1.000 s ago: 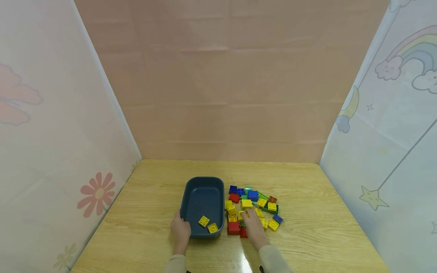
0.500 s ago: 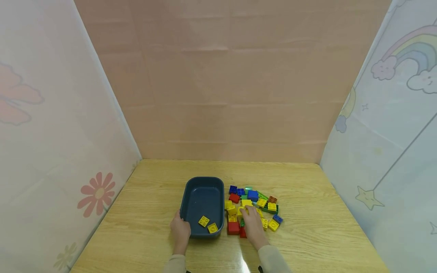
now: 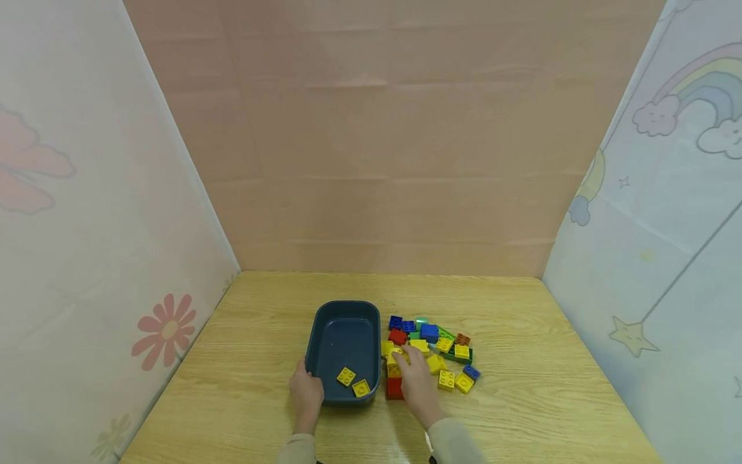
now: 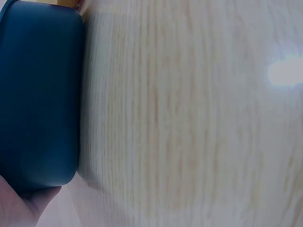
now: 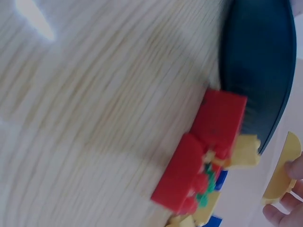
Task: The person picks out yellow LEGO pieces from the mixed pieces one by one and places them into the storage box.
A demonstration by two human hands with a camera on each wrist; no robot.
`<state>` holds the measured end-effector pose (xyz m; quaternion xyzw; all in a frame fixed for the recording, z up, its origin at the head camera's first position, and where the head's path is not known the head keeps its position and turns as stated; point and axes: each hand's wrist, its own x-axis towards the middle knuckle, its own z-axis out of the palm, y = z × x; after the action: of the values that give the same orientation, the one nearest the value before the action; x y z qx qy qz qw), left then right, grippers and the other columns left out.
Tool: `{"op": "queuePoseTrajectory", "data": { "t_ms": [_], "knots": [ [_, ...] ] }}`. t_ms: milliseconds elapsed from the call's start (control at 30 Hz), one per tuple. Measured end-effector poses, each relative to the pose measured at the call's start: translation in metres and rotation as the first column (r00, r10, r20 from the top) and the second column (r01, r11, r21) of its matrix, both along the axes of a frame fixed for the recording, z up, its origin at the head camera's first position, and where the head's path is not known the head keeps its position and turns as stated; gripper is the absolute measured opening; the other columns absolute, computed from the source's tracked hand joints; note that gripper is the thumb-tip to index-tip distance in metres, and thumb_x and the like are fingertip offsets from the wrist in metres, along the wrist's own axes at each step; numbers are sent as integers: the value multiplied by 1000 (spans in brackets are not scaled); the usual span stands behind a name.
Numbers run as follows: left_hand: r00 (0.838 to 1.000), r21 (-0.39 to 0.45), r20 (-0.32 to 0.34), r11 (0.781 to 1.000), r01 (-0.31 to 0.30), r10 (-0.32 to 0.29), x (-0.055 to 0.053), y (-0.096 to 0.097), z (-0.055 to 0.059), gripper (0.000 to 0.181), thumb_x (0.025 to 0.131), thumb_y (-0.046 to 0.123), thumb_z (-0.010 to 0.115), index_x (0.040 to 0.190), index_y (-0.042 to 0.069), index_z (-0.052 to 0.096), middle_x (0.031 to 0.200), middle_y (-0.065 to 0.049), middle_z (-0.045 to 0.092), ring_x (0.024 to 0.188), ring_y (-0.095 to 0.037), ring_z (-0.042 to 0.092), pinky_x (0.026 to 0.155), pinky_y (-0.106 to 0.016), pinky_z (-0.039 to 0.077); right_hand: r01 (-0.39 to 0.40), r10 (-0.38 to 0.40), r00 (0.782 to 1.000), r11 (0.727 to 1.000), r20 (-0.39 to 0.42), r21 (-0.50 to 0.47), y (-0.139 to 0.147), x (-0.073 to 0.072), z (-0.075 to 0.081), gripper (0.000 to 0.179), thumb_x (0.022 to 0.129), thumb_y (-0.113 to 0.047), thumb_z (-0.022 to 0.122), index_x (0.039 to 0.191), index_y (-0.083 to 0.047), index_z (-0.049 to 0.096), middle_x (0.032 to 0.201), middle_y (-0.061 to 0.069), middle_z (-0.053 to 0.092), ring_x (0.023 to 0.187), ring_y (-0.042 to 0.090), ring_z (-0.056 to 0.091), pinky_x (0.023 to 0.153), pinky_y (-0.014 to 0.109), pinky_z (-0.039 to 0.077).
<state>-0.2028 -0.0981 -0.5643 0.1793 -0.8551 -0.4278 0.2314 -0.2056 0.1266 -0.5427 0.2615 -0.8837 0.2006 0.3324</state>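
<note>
A dark blue plastic bin point(image 3: 343, 335) stands on the table, and two yellow toy bricks point(image 3: 346, 376) lie near its front end. My left hand point(image 3: 306, 390) grips the bin's left side close to the front corner; its fingers are partly hidden in the left wrist view. Between the thumb and fingers of my right hand point(image 3: 420, 388) is a yellow building brick point(image 5: 282, 171) with a rounded edge, raised over the left side of the brick pile. Two red bricks point(image 5: 215, 116) lie below that hand in the right wrist view.
Right of the bin spreads a loose pile of blue, red, green and yellow bricks, with a blue brick point(image 3: 429, 332) near its back and a brown brick point(image 3: 462, 339) farther right. The wooden table point(image 3: 522, 399) meets patterned cloth walls at both sides.
My right hand has lifted the yellow brick out of the pile and moved left with it, toward the bin. My left hand and the bin have stayed put.
</note>
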Motion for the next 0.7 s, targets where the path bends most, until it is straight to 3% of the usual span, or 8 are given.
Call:
{"op": "queuePoseTrajectory", "data": {
  "t_ms": [167,300,700],
  "knots": [
    [1000,-15,21,1000,-7,7,0,1,1,42,70,-17,47,112,-17,50,87,-30,60,77,-38,60,61,-46,49,-98,98,995,995,-22,-20,-15,5,4,48,57,26,59,96,-1,63,103,20,55,97,36,51,79,46,47],
    [1000,-5,18,1000,-3,3,-1,1,0,42,71,-17,47,112,-17,50,91,-32,59,79,-39,60,62,-47,49,-159,160,987,987,14,-12,-24,9,4,45,59,24,61,96,-2,63,105,17,55,99,33,51,82,44,45],
    [1000,-7,28,1000,-10,10,1,2,3,41,71,-17,47,112,-17,50,94,-33,58,82,-41,59,65,-48,49,-280,275,958,958,78,65,-35,15,2,42,62,15,67,98,-6,63,111,12,55,104,30,51,86,39,45]
  ]
}}
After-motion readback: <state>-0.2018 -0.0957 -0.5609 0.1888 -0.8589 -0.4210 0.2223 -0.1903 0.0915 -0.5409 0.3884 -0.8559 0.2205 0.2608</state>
